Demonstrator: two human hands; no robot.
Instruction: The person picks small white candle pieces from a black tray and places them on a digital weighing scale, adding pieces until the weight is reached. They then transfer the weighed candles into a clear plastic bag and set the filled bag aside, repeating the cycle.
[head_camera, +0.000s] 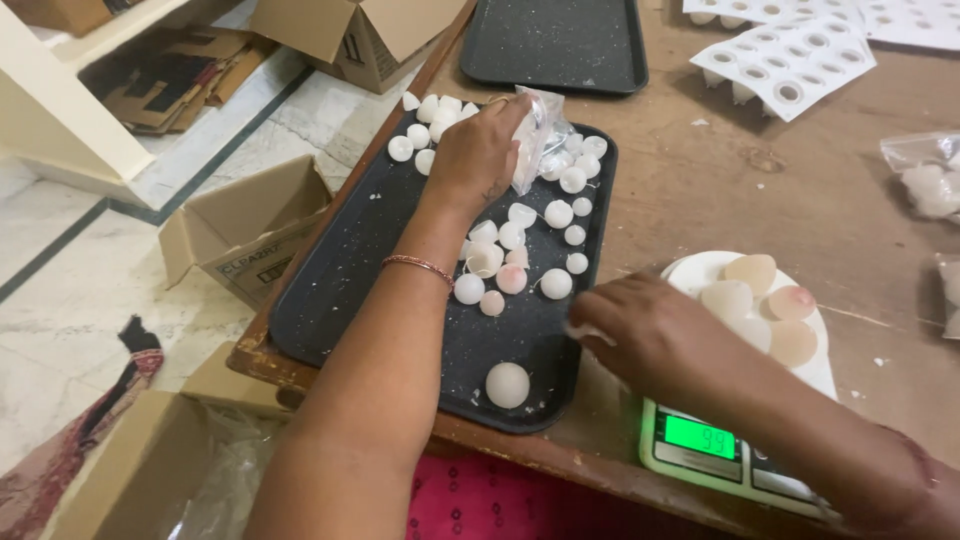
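- A shallow black plastic tray (330, 290) is seen on the brown wooden table (800, 190), its near left corner lying close to the table's edge above the floor; a knock from the forearm could be enough to slide it off.
- Many small white and pale pink half-round wax pieces (512, 255) are scattered loose over the tray, with one larger white ball (507, 385) apart near the front rim; these could be rolled over the low rim if the tray were jolted.
- The left hand (478, 150) is closed around a small clear plastic bag (535, 140) at the far end of the tray; the thin film could be torn, or pieces spilled, if it were overfilled.
- The right hand (640, 335) is curled with fingertips pinching something small and white at the tray's right edge, which cannot be made out clearly.
- A white digital scale with a lit green display (700, 440) carries larger pale pieces (760, 300) just beside that hand; the reading could be disturbed, or the pieces pushed off, if the wrist were rested on it.
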